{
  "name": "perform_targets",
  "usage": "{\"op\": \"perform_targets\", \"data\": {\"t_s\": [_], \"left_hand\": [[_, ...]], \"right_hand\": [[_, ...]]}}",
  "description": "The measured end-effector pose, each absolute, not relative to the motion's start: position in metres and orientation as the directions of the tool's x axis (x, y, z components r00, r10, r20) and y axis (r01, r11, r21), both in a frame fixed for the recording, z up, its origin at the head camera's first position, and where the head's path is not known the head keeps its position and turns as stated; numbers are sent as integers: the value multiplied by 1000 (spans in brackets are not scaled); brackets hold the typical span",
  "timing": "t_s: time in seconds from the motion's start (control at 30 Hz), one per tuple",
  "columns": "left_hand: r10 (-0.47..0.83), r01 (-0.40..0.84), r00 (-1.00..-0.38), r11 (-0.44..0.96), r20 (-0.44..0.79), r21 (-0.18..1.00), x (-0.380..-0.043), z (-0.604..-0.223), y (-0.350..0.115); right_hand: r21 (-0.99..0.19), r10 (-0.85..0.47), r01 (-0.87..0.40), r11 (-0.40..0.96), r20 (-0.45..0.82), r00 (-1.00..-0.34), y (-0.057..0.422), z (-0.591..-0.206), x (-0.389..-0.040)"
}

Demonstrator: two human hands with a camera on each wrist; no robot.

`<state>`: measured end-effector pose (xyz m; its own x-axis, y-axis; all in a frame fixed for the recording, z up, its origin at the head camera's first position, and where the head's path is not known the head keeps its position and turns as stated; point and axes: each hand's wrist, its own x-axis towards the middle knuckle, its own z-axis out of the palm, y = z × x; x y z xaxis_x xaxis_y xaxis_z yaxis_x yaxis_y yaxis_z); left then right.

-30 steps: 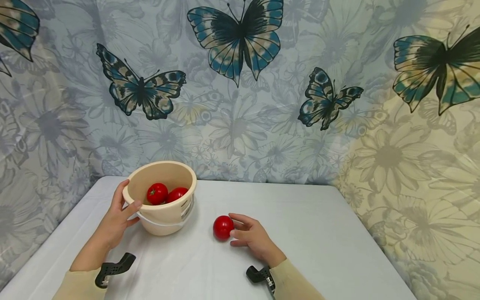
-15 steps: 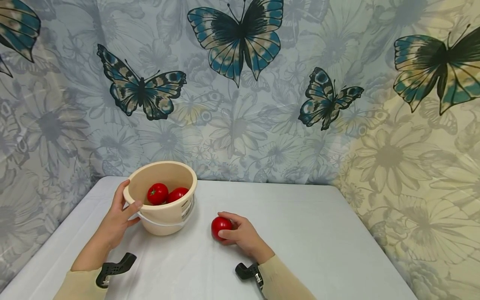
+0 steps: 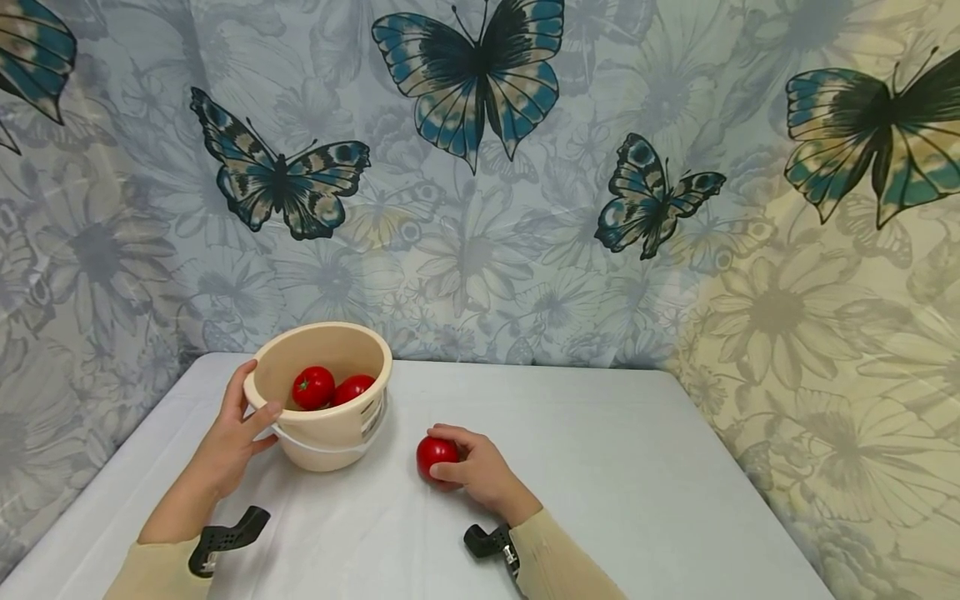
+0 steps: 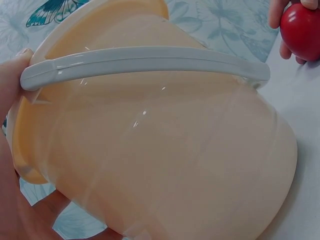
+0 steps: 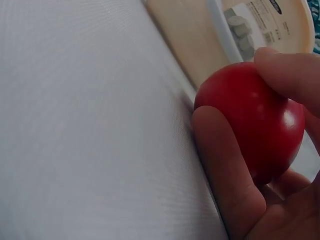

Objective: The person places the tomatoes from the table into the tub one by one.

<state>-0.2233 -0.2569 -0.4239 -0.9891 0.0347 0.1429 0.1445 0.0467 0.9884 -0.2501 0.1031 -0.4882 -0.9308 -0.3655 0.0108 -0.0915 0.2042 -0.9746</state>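
A cream plastic bucket [image 3: 322, 429] stands on the left of the table, two red tomatoes inside: one [image 3: 312, 388] with a green stem mark, the other [image 3: 352, 388] partly behind the front rim. My left hand [image 3: 231, 446] grips the bucket's left rim, thumb over the near edge and fingers around the outside. Its white handle [image 4: 150, 61] hangs across the front in the left wrist view. To the right of the bucket, my right hand [image 3: 483, 473] holds a third tomato [image 5: 250, 120] low at the tabletop, thumb on the near side and fingers around the far side.
A white cloth covers the table [image 3: 600, 467]. Behind it hangs a butterfly-and-flower patterned backdrop [image 3: 480, 267]. A printed label [image 5: 257, 27] shows on the bucket's side. Black wrist camera mounts [image 3: 228, 537] sit on both sleeves.
My right hand has moved left onto the loose tomato and closed around it, and the tomato has shifted slightly left. The left hand and bucket have stayed put.
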Motion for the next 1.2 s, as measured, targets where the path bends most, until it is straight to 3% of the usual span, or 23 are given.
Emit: {"op": "perform_targets", "data": {"t_s": [0.2, 0.43, 0.8, 1.2], "left_hand": [[31, 147, -989, 50, 145, 988, -223, -423, -258], [32, 139, -990, 44, 138, 989, -223, -422, -257], [36, 138, -990, 36, 136, 990, -223, -424, -256], [33, 140, -990, 32, 138, 990, -223, -424, -257]], "right_hand": [[-995, -362, -29, 93, -7, -932, 105, -489, -251], [-969, -330, 80, -235, 2, -944, 119, -491, -259], [-979, -161, 61, -192, -30, -987, 148, -453, -275], [-980, -272, 30, -199, 26, -962, 118, -369, -281]]}}
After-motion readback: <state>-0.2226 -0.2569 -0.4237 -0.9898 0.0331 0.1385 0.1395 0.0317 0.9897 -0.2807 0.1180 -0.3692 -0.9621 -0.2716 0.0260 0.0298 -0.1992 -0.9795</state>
